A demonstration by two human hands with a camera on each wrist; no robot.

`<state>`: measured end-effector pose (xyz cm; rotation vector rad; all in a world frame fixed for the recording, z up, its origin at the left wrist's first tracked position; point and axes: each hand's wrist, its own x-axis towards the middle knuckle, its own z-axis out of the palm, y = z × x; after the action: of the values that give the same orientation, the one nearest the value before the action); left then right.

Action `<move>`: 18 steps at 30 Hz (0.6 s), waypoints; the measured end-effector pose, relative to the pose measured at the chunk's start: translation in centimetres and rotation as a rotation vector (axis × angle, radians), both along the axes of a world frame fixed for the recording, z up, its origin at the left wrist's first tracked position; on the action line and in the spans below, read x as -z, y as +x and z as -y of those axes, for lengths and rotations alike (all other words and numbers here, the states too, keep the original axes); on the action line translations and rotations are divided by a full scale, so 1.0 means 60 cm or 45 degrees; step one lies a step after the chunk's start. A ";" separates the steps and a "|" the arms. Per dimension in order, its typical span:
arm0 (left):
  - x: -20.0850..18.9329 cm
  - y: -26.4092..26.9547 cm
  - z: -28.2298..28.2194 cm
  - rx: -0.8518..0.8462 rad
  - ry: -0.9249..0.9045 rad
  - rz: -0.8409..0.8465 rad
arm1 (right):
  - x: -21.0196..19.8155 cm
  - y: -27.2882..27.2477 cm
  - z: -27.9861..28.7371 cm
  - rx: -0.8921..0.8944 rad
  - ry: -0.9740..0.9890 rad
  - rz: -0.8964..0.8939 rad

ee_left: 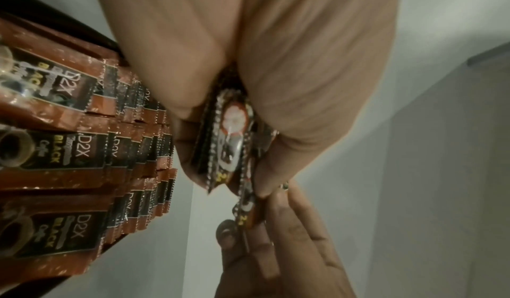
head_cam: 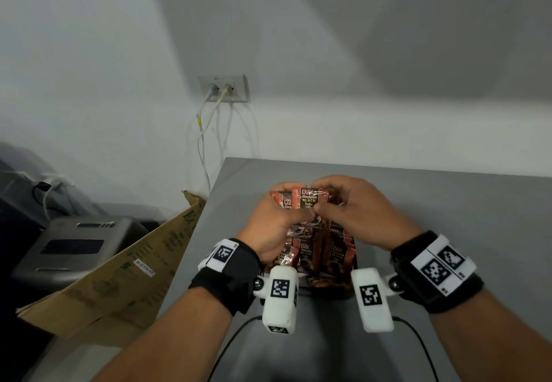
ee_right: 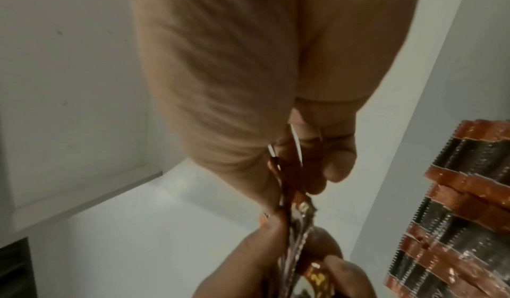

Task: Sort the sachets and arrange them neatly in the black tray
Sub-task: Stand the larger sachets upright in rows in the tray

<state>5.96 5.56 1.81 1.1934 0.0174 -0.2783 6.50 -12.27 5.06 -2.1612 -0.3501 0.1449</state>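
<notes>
Both hands hold one small bunch of brown "D2X Black Coffee" sachets (head_cam: 306, 199) upright above the table. My left hand (head_cam: 283, 205) grips the bunch from the left, and my right hand (head_cam: 327, 199) pinches its right edge. In the left wrist view the held sachets (ee_left: 229, 141) show edge-on between thumb and fingers of the left hand (ee_left: 248, 84), with the right hand (ee_left: 290, 248) beyond. Nearer to me, overlapping rows of the same sachets (head_cam: 322, 253) fill the black tray (ee_left: 55, 30), which is mostly hidden. The right wrist view shows those rows (ee_right: 455, 204) beside the right hand (ee_right: 276, 84).
The grey table (head_cam: 448, 202) extends right and back to a white wall. Off its left edge lean a flattened cardboard box (head_cam: 119, 262) and a grey machine (head_cam: 77, 241). A wall socket (head_cam: 224, 89) with hanging cables sits behind. Thin black cables (head_cam: 236, 337) trail near me.
</notes>
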 end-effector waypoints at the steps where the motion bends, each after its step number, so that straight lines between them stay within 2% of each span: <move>1: 0.001 0.000 0.002 -0.002 0.046 0.013 | 0.005 0.000 0.000 0.013 0.008 0.008; 5: 0.016 0.001 -0.001 -0.084 0.115 -0.067 | 0.023 -0.003 0.031 0.179 0.078 0.045; 8: 0.028 0.002 -0.020 -0.180 0.122 -0.165 | 0.055 -0.016 0.064 0.186 -0.161 0.007; 12: 0.047 -0.002 -0.033 -0.162 0.192 -0.206 | 0.114 -0.039 0.069 0.058 -0.515 0.038; 18: 0.056 -0.009 -0.031 -0.127 0.228 -0.217 | 0.158 -0.047 0.060 0.004 -0.657 0.069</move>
<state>5.42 7.44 -1.53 1.3395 0.2543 -0.2941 3.65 -15.85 -4.44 -2.6794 -0.3694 0.1906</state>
